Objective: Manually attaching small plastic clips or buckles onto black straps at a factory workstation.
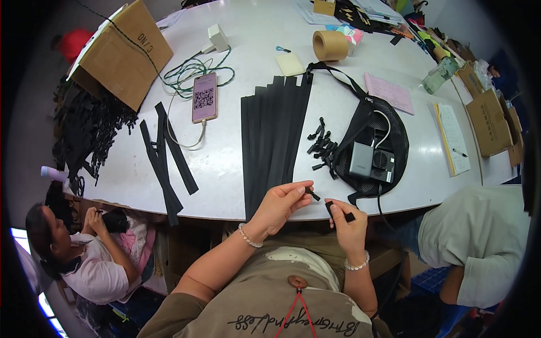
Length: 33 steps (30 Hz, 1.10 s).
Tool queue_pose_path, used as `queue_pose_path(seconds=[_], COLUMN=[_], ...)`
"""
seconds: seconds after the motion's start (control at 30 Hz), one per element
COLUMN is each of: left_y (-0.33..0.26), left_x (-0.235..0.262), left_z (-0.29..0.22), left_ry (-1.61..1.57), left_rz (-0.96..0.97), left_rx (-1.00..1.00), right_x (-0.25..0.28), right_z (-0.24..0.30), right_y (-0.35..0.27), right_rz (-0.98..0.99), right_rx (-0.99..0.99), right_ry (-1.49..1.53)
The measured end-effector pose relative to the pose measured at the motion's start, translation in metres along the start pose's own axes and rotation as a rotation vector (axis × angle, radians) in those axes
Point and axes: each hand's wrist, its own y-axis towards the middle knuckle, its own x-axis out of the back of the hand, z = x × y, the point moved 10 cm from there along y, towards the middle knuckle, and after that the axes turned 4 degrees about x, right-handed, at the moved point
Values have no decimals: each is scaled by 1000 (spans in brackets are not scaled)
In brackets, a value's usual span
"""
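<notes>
Just past the table's near edge, my left hand [282, 207] pinches a small black zipper pull [313, 195] between thumb and forefinger. Close beside it, my right hand [348, 225] is closed on a black strip [349, 216], whose end sticks out past the thumb; it looks like zipper tape, but most of it is hidden. The two held pieces are apart. Ahead of my left hand lies a fanned row of long black strips [271, 135]. Several more small black pulls [323, 147] are heaped to the right of that row.
Right of the pulls, a black mesh bag [402, 135] holds a grey power bank [361, 160]. Loose black strips [163, 152], a phone [204, 98] and cables lie left. A tape roll [330, 45] and cardboard box [127, 53] stand farther back. People sit on both sides.
</notes>
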Motion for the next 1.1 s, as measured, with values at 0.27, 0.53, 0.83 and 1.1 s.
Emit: queue_pose_path(seconds=[0.27, 0.53, 0.83, 1.1], left_y=[-2, -5, -3, -4], left_x=[-6, -7, -7, -7], left_z=[10, 16, 14, 12], left_ry=[65, 62, 84, 167], left_rz=[90, 76, 87, 76], left_rx=[27, 54, -18, -52], right_x=[-29, -34, -36, -35], right_z=[-5, -18, -20, -26], right_y=[-4, -8, -10, -11], right_rz=[121, 126, 164, 121], right_rx=[-122, -283, -344, -395], right_ry=[308, 541, 527, 538])
